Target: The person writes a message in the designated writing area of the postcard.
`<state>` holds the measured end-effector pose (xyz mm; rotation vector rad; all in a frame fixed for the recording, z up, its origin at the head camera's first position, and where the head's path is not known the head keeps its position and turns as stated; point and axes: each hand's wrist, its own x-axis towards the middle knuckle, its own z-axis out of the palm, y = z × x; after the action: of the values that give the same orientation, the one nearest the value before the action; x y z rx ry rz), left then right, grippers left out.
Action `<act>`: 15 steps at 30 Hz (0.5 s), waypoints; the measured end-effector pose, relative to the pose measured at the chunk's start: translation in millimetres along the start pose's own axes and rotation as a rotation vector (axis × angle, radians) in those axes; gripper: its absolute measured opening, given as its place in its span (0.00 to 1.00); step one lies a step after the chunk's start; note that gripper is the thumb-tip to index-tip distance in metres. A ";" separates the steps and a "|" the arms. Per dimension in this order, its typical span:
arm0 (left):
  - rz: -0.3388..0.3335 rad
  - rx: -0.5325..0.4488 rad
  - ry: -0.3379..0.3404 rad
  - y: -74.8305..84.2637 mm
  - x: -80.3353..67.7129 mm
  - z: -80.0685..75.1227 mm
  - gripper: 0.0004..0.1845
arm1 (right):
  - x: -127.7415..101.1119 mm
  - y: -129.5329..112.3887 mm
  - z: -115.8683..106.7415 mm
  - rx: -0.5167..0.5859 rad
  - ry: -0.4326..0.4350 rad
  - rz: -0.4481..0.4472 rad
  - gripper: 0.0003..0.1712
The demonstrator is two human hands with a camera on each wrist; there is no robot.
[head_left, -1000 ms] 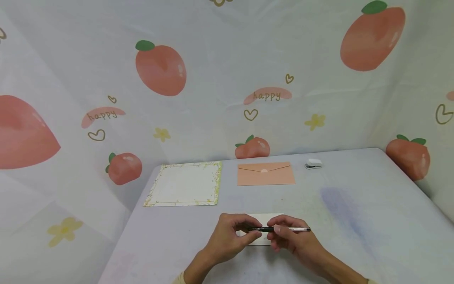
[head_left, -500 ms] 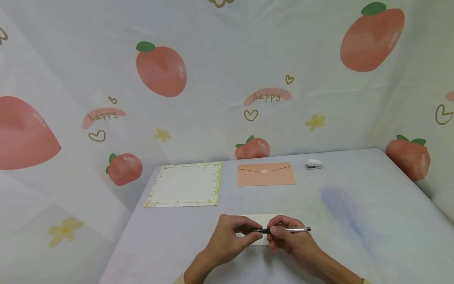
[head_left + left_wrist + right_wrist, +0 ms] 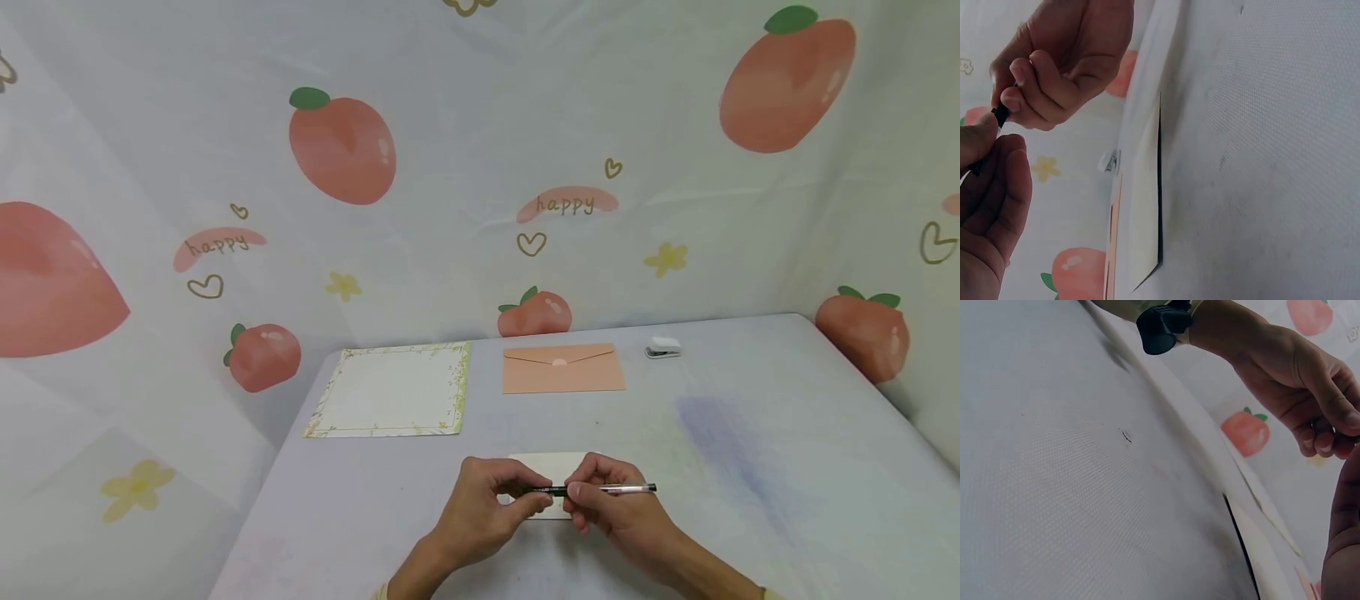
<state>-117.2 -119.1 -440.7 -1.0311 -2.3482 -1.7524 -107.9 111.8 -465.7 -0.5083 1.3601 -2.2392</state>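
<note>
Bottom centre of frame: left hand [image 3: 480,508] & right hand [image 3: 611,508] both pinch the slim black-and-clear plastic pen [image 3: 592,489], just above a small cream paper card [image 3: 547,462]. Best w/ straight, steady pull along the barrel.

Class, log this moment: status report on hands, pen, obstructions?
Both hands, left hand and right hand, pinch pen. Pen level above card. Nothing obstructing.
</note>
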 end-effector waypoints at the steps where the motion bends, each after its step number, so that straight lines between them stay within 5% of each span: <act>1: 0.009 0.010 0.000 -0.2 -0.3 0.3 0.06 | -0.1 0.2 -0.4 0.000 -0.007 -0.010 0.06; 15: 0.029 0.089 0.006 8.4 0.7 -1.7 0.04 | -1.0 -2.7 -5.5 -0.203 -0.024 -0.209 0.03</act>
<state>-114.0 -119.0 -432.7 -1.0398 -2.3709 -1.6230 -110.6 117.5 -465.8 -0.7771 1.5957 -2.2586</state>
